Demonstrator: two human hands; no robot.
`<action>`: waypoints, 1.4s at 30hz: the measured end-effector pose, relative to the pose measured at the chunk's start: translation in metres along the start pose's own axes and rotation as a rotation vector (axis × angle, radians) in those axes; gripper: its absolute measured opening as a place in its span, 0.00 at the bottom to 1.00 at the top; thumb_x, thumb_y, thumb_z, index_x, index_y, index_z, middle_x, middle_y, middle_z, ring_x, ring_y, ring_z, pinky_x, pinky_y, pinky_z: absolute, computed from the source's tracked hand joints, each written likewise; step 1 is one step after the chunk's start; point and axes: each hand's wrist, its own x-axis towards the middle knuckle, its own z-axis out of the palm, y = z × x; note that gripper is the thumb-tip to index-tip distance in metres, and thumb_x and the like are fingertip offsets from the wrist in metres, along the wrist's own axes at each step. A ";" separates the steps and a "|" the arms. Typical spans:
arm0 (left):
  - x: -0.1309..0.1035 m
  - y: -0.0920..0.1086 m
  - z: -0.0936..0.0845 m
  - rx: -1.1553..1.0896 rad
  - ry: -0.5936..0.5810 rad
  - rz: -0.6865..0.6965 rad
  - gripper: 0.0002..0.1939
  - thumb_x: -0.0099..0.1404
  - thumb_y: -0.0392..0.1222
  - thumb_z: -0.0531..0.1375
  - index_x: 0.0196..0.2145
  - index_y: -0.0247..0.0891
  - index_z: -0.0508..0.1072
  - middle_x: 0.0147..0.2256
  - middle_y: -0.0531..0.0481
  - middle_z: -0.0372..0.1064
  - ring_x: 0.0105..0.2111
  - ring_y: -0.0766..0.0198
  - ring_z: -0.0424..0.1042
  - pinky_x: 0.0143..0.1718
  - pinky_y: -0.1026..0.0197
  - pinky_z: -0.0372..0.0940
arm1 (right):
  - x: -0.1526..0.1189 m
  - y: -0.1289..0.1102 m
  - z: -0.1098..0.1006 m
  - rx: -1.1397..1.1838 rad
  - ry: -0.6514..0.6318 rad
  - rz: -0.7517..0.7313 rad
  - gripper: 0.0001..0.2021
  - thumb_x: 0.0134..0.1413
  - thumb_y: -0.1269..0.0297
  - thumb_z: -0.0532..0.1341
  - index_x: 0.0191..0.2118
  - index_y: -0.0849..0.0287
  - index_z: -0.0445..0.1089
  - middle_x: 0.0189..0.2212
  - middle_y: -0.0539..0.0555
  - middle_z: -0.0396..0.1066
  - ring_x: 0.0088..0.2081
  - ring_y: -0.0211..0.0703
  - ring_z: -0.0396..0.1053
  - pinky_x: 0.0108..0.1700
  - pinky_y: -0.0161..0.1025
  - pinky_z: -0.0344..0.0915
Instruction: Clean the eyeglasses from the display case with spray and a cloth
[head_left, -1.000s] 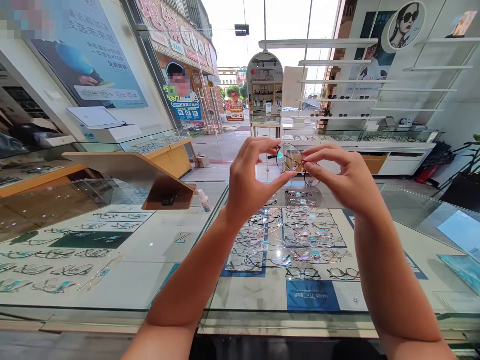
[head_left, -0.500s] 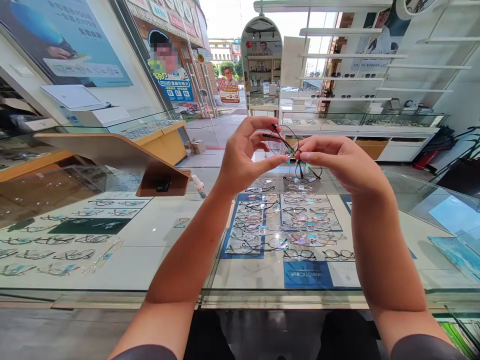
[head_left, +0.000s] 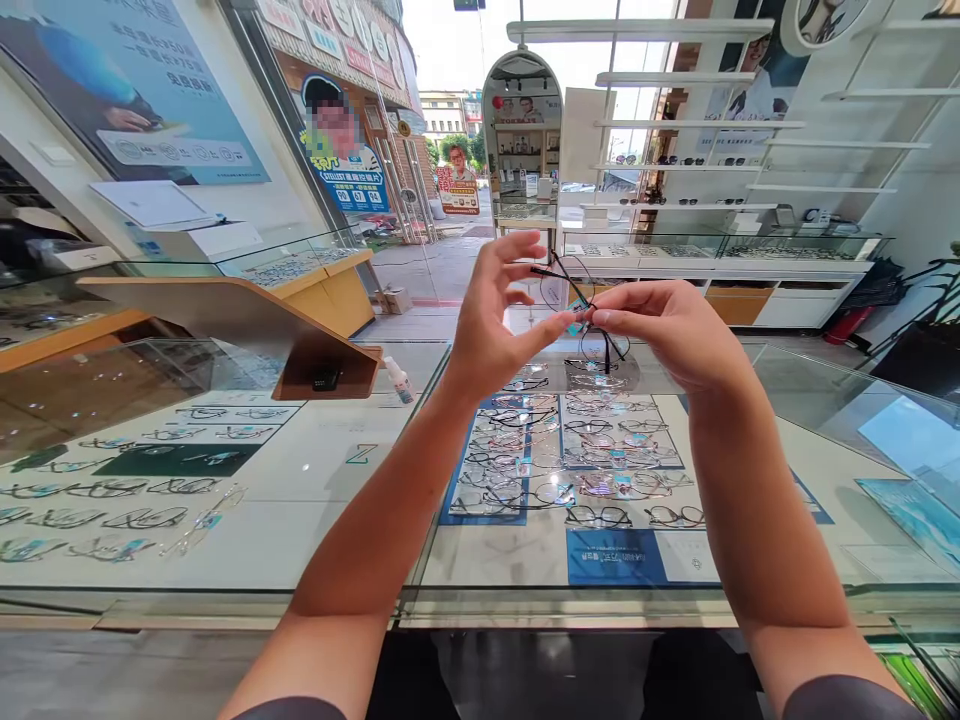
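Observation:
A pair of thin, dark, round-framed eyeglasses [head_left: 577,282] is held up above the glass counter, tilted, with a small turquoise tag near the middle. My right hand [head_left: 667,330] pinches the frame near its bridge between thumb and fingers. To the left, my left hand [head_left: 499,315] has its fingers spread and raised around one temple. Its thumb tip reaches the tag by the bridge; whether the other fingers touch the temple I cannot tell. Below, rows of eyeglasses [head_left: 600,517] lie in the display case, some on a blue-edged board [head_left: 487,515].
A glass counter [head_left: 322,540] spans the front, with more frames at left. A brown slanted stand [head_left: 322,370] and a small spray bottle [head_left: 398,380] are on the left. An arched mirror [head_left: 523,140] stands behind my hands. White shelves [head_left: 690,125] hang at back right.
My left fingers have opened away from the upper rim and temple. The eyeglasses have turned slightly, and my right hand has shifted a little left. The view has tilted up slightly.

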 end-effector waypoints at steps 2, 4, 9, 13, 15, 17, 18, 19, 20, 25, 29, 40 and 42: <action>-0.002 0.011 0.003 0.139 0.156 0.084 0.24 0.59 0.53 0.77 0.50 0.49 0.78 0.43 0.48 0.72 0.42 0.58 0.74 0.38 0.57 0.71 | 0.000 0.002 0.001 -0.011 0.058 -0.010 0.11 0.54 0.53 0.75 0.36 0.54 0.84 0.38 0.55 0.85 0.41 0.48 0.80 0.48 0.52 0.76; -0.006 0.021 0.008 0.231 0.211 0.120 0.12 0.64 0.53 0.74 0.39 0.45 0.80 0.32 0.52 0.67 0.32 0.63 0.68 0.33 0.58 0.67 | 0.001 0.003 0.005 -0.045 0.112 -0.019 0.09 0.55 0.55 0.74 0.35 0.55 0.84 0.38 0.56 0.85 0.40 0.48 0.80 0.48 0.51 0.76; -0.015 0.028 0.024 0.144 -0.027 -0.185 0.15 0.67 0.57 0.71 0.32 0.44 0.83 0.19 0.58 0.49 0.21 0.67 0.48 0.23 0.58 0.48 | 0.000 0.004 0.024 -0.296 0.260 -0.143 0.06 0.59 0.60 0.71 0.34 0.56 0.83 0.41 0.58 0.83 0.43 0.50 0.79 0.49 0.52 0.75; -0.016 0.024 0.025 0.122 -0.066 -0.421 0.17 0.66 0.60 0.71 0.33 0.43 0.85 0.19 0.57 0.48 0.21 0.67 0.46 0.23 0.58 0.42 | -0.002 0.003 0.038 -0.560 0.290 -0.177 0.06 0.63 0.66 0.67 0.36 0.56 0.83 0.45 0.58 0.82 0.46 0.52 0.79 0.48 0.51 0.73; -0.014 0.024 0.024 0.108 -0.113 -0.519 0.16 0.68 0.57 0.70 0.33 0.42 0.85 0.20 0.57 0.49 0.22 0.67 0.47 0.24 0.58 0.42 | -0.002 0.003 0.042 -0.653 0.271 -0.155 0.07 0.64 0.68 0.65 0.37 0.56 0.83 0.47 0.59 0.82 0.46 0.52 0.78 0.47 0.50 0.72; -0.013 0.024 0.023 0.091 -0.134 -0.583 0.14 0.68 0.54 0.69 0.33 0.41 0.85 0.21 0.57 0.50 0.23 0.67 0.47 0.25 0.58 0.42 | -0.003 0.004 0.045 -0.727 0.245 -0.133 0.08 0.65 0.69 0.64 0.38 0.57 0.83 0.48 0.59 0.81 0.46 0.53 0.78 0.47 0.51 0.71; -0.013 0.022 0.024 0.091 -0.133 -0.599 0.13 0.67 0.52 0.70 0.32 0.41 0.84 0.21 0.57 0.50 0.23 0.67 0.47 0.26 0.58 0.42 | -0.003 0.004 0.047 -0.754 0.228 -0.126 0.09 0.66 0.70 0.64 0.39 0.57 0.83 0.49 0.59 0.81 0.46 0.54 0.78 0.48 0.51 0.71; -0.013 0.021 0.025 0.097 -0.132 -0.609 0.12 0.67 0.51 0.70 0.32 0.41 0.84 0.21 0.57 0.50 0.23 0.67 0.46 0.26 0.58 0.42 | -0.003 0.005 0.047 -0.776 0.209 -0.119 0.09 0.66 0.70 0.63 0.40 0.57 0.83 0.49 0.60 0.81 0.46 0.54 0.78 0.48 0.51 0.70; -0.014 0.018 0.026 0.108 -0.133 -0.615 0.11 0.66 0.50 0.69 0.32 0.40 0.84 0.21 0.57 0.50 0.23 0.67 0.46 0.26 0.58 0.42 | -0.004 0.005 0.047 -0.795 0.190 -0.114 0.09 0.66 0.70 0.63 0.41 0.57 0.83 0.49 0.60 0.81 0.46 0.55 0.77 0.48 0.52 0.70; -0.017 0.011 0.031 0.238 -0.216 -0.572 0.10 0.67 0.47 0.66 0.33 0.39 0.82 0.21 0.58 0.48 0.23 0.67 0.47 0.28 0.58 0.44 | -0.009 -0.006 0.029 -0.848 0.134 -0.059 0.08 0.67 0.62 0.64 0.37 0.56 0.79 0.36 0.58 0.78 0.38 0.51 0.72 0.44 0.49 0.66; -0.018 0.012 0.035 0.416 -0.474 -0.416 0.07 0.68 0.42 0.62 0.36 0.39 0.80 0.21 0.57 0.55 0.24 0.66 0.54 0.31 0.58 0.50 | -0.017 -0.026 0.000 -0.833 0.265 -0.063 0.19 0.68 0.60 0.63 0.25 0.54 0.63 0.22 0.51 0.64 0.29 0.44 0.60 0.39 0.45 0.59; -0.058 -0.027 0.125 0.745 -1.107 -0.304 0.08 0.64 0.39 0.62 0.35 0.39 0.82 0.37 0.42 0.81 0.35 0.55 0.73 0.34 0.55 0.56 | -0.044 -0.063 -0.021 -0.752 0.255 -0.150 0.28 0.70 0.67 0.63 0.22 0.53 0.47 0.23 0.45 0.44 0.27 0.37 0.42 0.34 0.44 0.42; -0.066 -0.031 0.133 0.759 -1.150 -0.296 0.08 0.64 0.39 0.61 0.35 0.39 0.82 0.38 0.41 0.81 0.36 0.54 0.74 0.34 0.55 0.57 | -0.046 -0.065 -0.024 -0.732 0.255 -0.150 0.28 0.71 0.67 0.63 0.22 0.53 0.48 0.23 0.45 0.45 0.27 0.37 0.43 0.34 0.44 0.42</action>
